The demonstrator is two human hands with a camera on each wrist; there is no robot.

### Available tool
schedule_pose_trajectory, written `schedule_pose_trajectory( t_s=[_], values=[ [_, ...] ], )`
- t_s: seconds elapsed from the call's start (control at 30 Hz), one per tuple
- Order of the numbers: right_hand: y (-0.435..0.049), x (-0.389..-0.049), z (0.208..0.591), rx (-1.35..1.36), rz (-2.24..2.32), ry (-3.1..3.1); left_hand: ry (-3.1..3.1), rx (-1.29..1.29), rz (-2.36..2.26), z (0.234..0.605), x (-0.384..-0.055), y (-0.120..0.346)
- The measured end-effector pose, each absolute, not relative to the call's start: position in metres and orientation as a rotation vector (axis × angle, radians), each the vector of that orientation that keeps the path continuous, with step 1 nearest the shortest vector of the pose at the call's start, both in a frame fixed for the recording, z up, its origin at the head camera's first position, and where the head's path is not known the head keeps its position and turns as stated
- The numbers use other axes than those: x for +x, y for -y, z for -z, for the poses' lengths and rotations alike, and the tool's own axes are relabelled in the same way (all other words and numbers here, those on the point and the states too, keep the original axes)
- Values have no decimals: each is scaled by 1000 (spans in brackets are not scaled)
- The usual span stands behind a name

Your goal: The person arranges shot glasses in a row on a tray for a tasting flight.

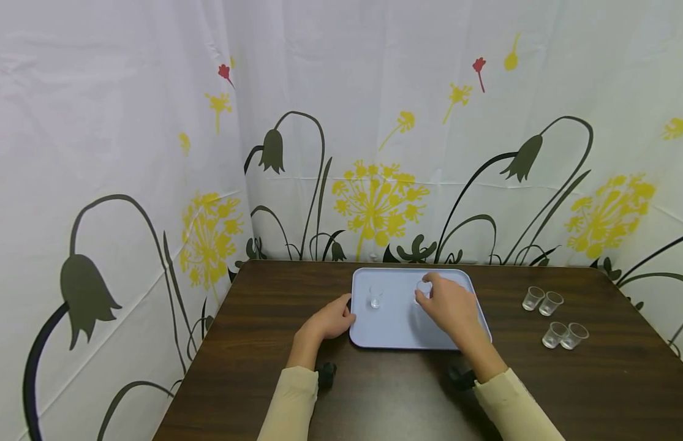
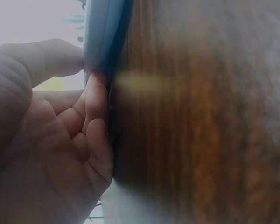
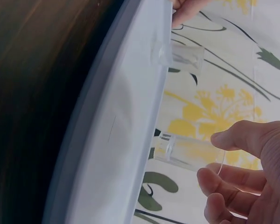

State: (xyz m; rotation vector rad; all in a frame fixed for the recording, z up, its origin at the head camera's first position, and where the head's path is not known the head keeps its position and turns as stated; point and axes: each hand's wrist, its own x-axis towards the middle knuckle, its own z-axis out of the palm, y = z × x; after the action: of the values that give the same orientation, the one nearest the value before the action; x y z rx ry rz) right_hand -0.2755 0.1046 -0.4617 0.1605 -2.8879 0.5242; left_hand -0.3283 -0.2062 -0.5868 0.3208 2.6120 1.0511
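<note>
A pale blue tray (image 1: 393, 327) lies on the dark wooden table. My left hand (image 1: 326, 320) holds its left edge; in the left wrist view the thumb lies on the rim (image 2: 94, 42), with fingertips at its underside. One small clear shot glass (image 1: 376, 298) stands upright on the tray's left part. Over the tray's right part, my right hand (image 1: 452, 306) pinches a second clear shot glass (image 3: 184, 151) near its rim, between thumb and fingers. Whether the base of this glass touches the tray I cannot tell.
To the right of the tray, several more clear shot glasses stand on the table (image 1: 330, 392) in two pairs, a farther pair (image 1: 533, 298) and a nearer pair (image 1: 574, 336). A white curtain (image 1: 341, 79) with printed flowers hangs behind and on the left.
</note>
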Motion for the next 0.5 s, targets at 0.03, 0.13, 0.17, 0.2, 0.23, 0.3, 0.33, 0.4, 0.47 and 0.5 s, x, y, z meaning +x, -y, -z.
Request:
schedule_pose_trajectory(
  t_s=[0.03, 0.13, 0.17, 0.2, 0.23, 0.3, 0.33, 0.4, 0.47, 0.5],
  values=[
    [-103, -276, 462, 168, -524, 2885, -2613, 318, -1050, 587, -328, 206],
    [-99, -277, 462, 188, -532, 2879, -2617, 321, -1046, 585, -328, 206],
    [-97, -278, 463, 194, -535, 2876, -2618, 322, -1046, 584, -328, 206],
    [-96, -279, 463, 201, -541, 2875, -2620, 325, -1045, 584, -329, 206],
    [-95, -279, 463, 208, -546, 2875, -2622, 326, -1041, 584, -329, 206],
    [-91, -280, 464, 216, -557, 2879, -2623, 326, -1036, 583, -329, 206],
    [-90, -281, 464, 223, -558, 2883, -2622, 328, -1038, 583, -328, 206],
    [-85, -281, 465, 237, -570, 2889, -2617, 326, -1041, 583, -328, 206],
    [-81, -282, 465, 255, -573, 2895, -2611, 316, -1043, 584, -327, 205],
    [-78, -282, 465, 263, -574, 2897, -2607, 312, -1048, 584, -327, 205]
  ],
)
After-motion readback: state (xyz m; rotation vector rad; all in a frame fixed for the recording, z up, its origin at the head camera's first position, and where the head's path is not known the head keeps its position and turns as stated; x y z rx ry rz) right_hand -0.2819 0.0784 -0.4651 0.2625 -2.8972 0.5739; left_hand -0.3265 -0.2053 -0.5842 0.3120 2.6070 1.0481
